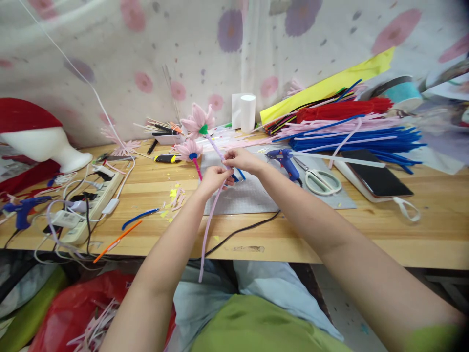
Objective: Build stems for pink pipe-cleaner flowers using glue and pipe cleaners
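Observation:
Over the grey mat (252, 203), both hands meet at the stem of a pink pipe-cleaner flower (198, 121) with a green base. Its upper stem is wrapped in lilac (215, 146). My left hand (217, 180) is closed in a pinch on a lilac pipe cleaner (208, 230), whose long tail hangs past the table edge. Just above it, my right hand (242, 160) has its fingers closed round the flower stem. Blue pipe-cleaner ends (240, 174) show beside the fingers. A second pink flower (188, 149), with a blue base and magenta stem, is left of the hands.
Blue glue gun (287, 162), scissors (322, 182) and phone (377, 172) lie right. Behind them are blue pipe cleaners (351, 139) and a white roll (247, 113). Leftward are a utility knife (165, 159), power strip (97, 205), second glue gun (25, 211) and mannequin head (47, 146).

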Tool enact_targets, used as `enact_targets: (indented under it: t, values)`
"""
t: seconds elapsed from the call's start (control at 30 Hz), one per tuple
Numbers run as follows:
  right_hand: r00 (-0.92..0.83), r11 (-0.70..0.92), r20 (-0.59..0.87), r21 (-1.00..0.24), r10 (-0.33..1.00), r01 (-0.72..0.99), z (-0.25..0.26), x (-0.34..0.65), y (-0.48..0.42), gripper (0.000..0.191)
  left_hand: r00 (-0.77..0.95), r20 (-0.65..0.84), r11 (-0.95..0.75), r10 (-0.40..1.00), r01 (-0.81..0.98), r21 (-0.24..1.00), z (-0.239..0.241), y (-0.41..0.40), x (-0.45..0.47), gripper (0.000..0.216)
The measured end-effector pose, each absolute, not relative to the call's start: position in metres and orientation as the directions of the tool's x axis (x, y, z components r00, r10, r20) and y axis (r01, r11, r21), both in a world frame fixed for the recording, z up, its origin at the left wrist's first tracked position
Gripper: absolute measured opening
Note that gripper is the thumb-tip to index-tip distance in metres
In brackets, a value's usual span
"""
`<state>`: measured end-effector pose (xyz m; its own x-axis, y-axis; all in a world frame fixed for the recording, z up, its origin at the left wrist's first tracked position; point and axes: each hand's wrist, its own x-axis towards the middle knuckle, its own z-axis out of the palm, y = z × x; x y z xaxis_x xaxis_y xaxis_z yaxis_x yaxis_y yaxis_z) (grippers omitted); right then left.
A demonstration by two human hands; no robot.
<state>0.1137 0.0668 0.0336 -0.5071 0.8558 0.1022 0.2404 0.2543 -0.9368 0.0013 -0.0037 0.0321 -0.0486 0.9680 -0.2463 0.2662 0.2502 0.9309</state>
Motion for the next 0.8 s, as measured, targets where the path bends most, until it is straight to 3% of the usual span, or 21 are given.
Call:
enact_targets:
  t: [0.33, 0.63, 0.8]
  values:
    - [-0.528, 0.398, 0.131, -0.809, 0.839, 0.432, 0.029, 0.106, 0.070, 0.011, -0.084, -0.327, 0.338, 0.941, 0.216, 0.916, 0.032, 0.003, 0.007, 0.015]
    - [-0.575, 0.391, 0.087, -0.813, 0.814, 0.431, 0.031, 0.110, 0.068, 0.007, -0.004, -0.343, 0.339, 0.939, 0.165, 0.926, 0.025, 0.005, 0.006, 0.018]
    - [-0.477, 0.483, 0.295, -0.806, 0.828, 0.341, 0.029, 0.124, 0.057, 0.027, -0.089, -0.309, 0.313, 0.947, 0.040, 0.949, 0.025, 0.008, 0.005, 0.016]
